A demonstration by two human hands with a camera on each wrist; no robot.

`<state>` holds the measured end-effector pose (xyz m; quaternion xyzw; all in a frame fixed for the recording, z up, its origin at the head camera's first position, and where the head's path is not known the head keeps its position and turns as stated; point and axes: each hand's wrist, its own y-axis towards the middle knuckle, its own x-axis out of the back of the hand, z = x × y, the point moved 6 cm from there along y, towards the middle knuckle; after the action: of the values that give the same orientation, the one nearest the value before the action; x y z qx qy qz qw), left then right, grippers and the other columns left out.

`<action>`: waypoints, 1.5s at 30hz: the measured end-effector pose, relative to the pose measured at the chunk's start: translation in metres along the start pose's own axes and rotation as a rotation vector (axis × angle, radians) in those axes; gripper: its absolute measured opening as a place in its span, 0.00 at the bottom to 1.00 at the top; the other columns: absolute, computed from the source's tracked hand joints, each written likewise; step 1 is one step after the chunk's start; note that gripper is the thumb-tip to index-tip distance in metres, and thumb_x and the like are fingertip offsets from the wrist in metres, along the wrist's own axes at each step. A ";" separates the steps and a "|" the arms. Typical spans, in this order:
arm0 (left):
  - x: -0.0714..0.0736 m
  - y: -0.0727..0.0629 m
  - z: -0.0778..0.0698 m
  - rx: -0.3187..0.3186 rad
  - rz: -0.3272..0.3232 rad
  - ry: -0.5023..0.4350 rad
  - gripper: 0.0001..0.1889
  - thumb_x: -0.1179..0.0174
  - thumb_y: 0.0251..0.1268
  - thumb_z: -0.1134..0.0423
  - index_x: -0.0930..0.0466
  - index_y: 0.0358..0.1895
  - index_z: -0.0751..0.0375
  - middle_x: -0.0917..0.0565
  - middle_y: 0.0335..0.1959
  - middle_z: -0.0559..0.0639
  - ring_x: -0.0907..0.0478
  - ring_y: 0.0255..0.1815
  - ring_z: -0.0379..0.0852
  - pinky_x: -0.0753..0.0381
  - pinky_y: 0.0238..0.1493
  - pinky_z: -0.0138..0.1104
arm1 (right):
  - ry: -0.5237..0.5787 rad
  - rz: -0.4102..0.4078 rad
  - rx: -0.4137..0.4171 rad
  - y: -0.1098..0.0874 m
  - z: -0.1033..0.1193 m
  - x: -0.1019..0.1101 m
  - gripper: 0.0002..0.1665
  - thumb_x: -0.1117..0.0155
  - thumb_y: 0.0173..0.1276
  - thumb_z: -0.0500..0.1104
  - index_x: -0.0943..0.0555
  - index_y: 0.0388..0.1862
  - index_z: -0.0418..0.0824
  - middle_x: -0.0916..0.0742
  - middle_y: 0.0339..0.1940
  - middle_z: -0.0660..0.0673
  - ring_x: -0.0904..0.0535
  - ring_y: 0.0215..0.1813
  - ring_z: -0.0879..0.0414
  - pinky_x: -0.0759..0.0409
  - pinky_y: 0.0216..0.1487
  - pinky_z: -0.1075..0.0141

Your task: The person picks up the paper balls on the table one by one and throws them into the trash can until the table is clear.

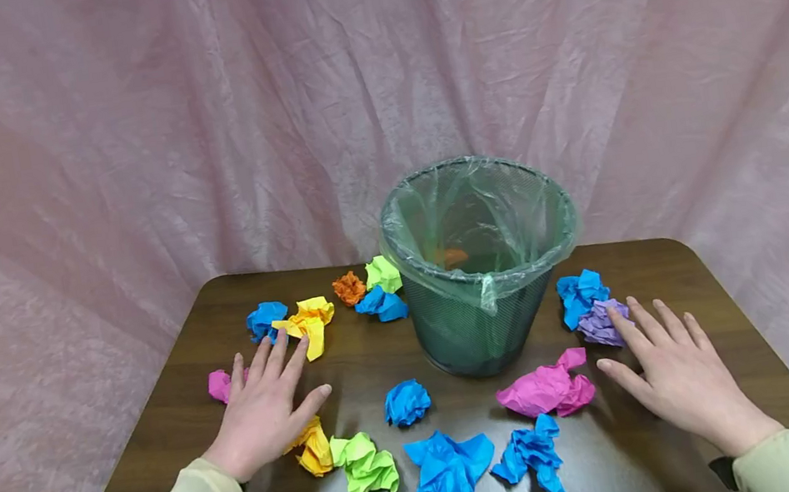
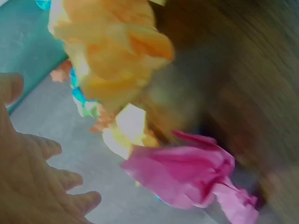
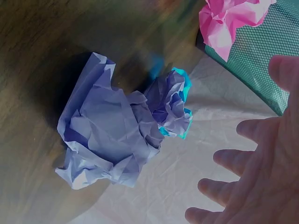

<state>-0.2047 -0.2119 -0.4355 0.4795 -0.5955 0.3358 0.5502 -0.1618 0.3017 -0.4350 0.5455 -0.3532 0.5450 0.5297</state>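
Note:
My left hand (image 1: 261, 416) is spread over the left side of the table, fingers straight and holding nothing. Around it lie a pink crumpled paper (image 2: 182, 175), a yellow one (image 1: 310, 321), a blue one (image 1: 266, 319) and an orange-yellow one (image 1: 314, 449), partly covered by the hand. On the right my right hand (image 1: 685, 373) is also spread and holds nothing, its fingertips overlapping a purple crumpled paper (image 1: 602, 323) in the head view. A larger lavender paper (image 3: 107, 130) shows in the right wrist view; the hand hides it from the head camera.
A mesh wastebasket (image 1: 481, 326) with a clear liner stands at the back middle, an orange paper (image 1: 451, 257) inside. Before it lie a magenta paper (image 1: 545, 389), a green one (image 1: 365, 467) and several blue ones (image 1: 449, 474). A pink curtain (image 1: 314, 106) hangs behind the table.

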 end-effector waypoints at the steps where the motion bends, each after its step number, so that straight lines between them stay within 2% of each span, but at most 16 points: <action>1: 0.000 0.000 -0.004 -0.010 0.006 -0.006 0.44 0.56 0.74 0.28 0.44 0.83 0.52 0.52 0.84 0.61 0.56 0.82 0.67 0.64 0.73 0.68 | -0.001 -0.003 0.002 0.000 0.000 0.001 0.49 0.46 0.76 0.69 0.41 0.83 0.42 0.38 0.80 0.29 0.53 0.79 0.26 0.74 0.76 0.36; 6: 0.003 -0.002 -0.031 -0.105 0.033 -0.003 0.43 0.52 0.73 0.30 0.45 0.83 0.49 0.53 0.84 0.56 0.59 0.83 0.62 0.64 0.75 0.66 | -0.007 0.009 -0.006 0.002 -0.004 0.002 0.49 0.46 0.75 0.69 0.41 0.83 0.41 0.38 0.79 0.28 0.52 0.79 0.25 0.72 0.76 0.34; 12: 0.005 -0.008 -0.077 -0.294 0.055 0.005 0.43 0.52 0.72 0.29 0.45 0.83 0.47 0.51 0.84 0.52 0.55 0.83 0.58 0.60 0.77 0.62 | -0.017 0.028 -0.023 0.000 -0.012 0.004 0.49 0.46 0.76 0.68 0.41 0.83 0.41 0.38 0.79 0.27 0.52 0.78 0.23 0.73 0.75 0.33; 16: 0.005 -0.013 -0.110 -0.429 0.112 -0.016 0.43 0.57 0.72 0.27 0.46 0.83 0.44 0.52 0.84 0.50 0.55 0.83 0.57 0.57 0.77 0.63 | -0.021 0.029 -0.028 -0.004 -0.018 0.006 0.49 0.46 0.76 0.68 0.42 0.83 0.41 0.38 0.79 0.26 0.53 0.78 0.23 0.73 0.75 0.34; 21: 0.003 -0.017 -0.149 -0.588 0.189 -0.051 0.42 0.60 0.74 0.27 0.50 0.84 0.42 0.54 0.85 0.48 0.58 0.84 0.55 0.59 0.77 0.62 | -0.005 0.046 -0.049 -0.009 -0.023 0.010 0.50 0.47 0.76 0.69 0.43 0.84 0.41 0.39 0.79 0.26 0.54 0.79 0.23 0.71 0.75 0.33; 25: -0.002 -0.014 -0.178 -0.684 0.233 -0.054 0.41 0.63 0.75 0.28 0.51 0.84 0.42 0.58 0.85 0.46 0.62 0.84 0.52 0.59 0.78 0.61 | 0.005 0.090 -0.066 -0.013 -0.027 0.011 0.51 0.48 0.75 0.71 0.44 0.84 0.42 0.40 0.80 0.27 0.51 0.77 0.21 0.61 0.73 0.29; 29: -0.008 -0.010 -0.205 -0.756 0.263 -0.043 0.40 0.65 0.76 0.28 0.53 0.84 0.40 0.60 0.85 0.45 0.64 0.84 0.50 0.60 0.78 0.58 | -0.013 0.135 -0.058 -0.016 -0.028 0.011 0.53 0.43 0.72 0.71 0.41 0.83 0.40 0.38 0.79 0.26 0.44 0.74 0.20 0.45 0.68 0.27; 32: -0.013 -0.007 -0.224 -0.802 0.280 -0.024 0.40 0.67 0.76 0.28 0.55 0.84 0.39 0.58 0.85 0.45 0.64 0.84 0.49 0.61 0.79 0.57 | -0.022 0.157 -0.036 -0.019 -0.029 0.011 0.55 0.37 0.69 0.71 0.40 0.82 0.39 0.36 0.78 0.26 0.39 0.71 0.21 0.38 0.65 0.28; 37: -0.021 -0.002 -0.255 -0.864 0.260 0.040 0.41 0.69 0.74 0.26 0.56 0.84 0.38 0.53 0.84 0.46 0.63 0.84 0.50 0.62 0.79 0.56 | -0.025 0.185 -0.007 -0.026 -0.031 0.011 0.59 0.33 0.65 0.72 0.40 0.82 0.39 0.35 0.76 0.25 0.37 0.70 0.20 0.34 0.62 0.28; 41: -0.026 0.003 -0.275 -0.888 0.230 0.086 0.42 0.67 0.73 0.25 0.56 0.84 0.37 0.56 0.85 0.46 0.61 0.84 0.51 0.62 0.80 0.53 | -0.017 0.206 -0.009 -0.032 -0.035 0.011 0.60 0.30 0.62 0.70 0.40 0.82 0.40 0.35 0.77 0.25 0.38 0.70 0.20 0.33 0.61 0.28; 45: -0.032 0.009 -0.291 -0.889 0.252 0.105 0.42 0.67 0.73 0.25 0.56 0.84 0.36 0.59 0.85 0.45 0.61 0.84 0.50 0.64 0.80 0.52 | 0.003 0.213 -0.005 -0.037 -0.037 0.008 0.62 0.25 0.58 0.67 0.40 0.82 0.41 0.34 0.76 0.26 0.38 0.70 0.21 0.31 0.59 0.27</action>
<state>-0.1183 0.0671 -0.4167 0.1030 -0.7065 0.1360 0.6868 -0.1326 0.3463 -0.4400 0.5028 -0.4097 0.5983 0.4705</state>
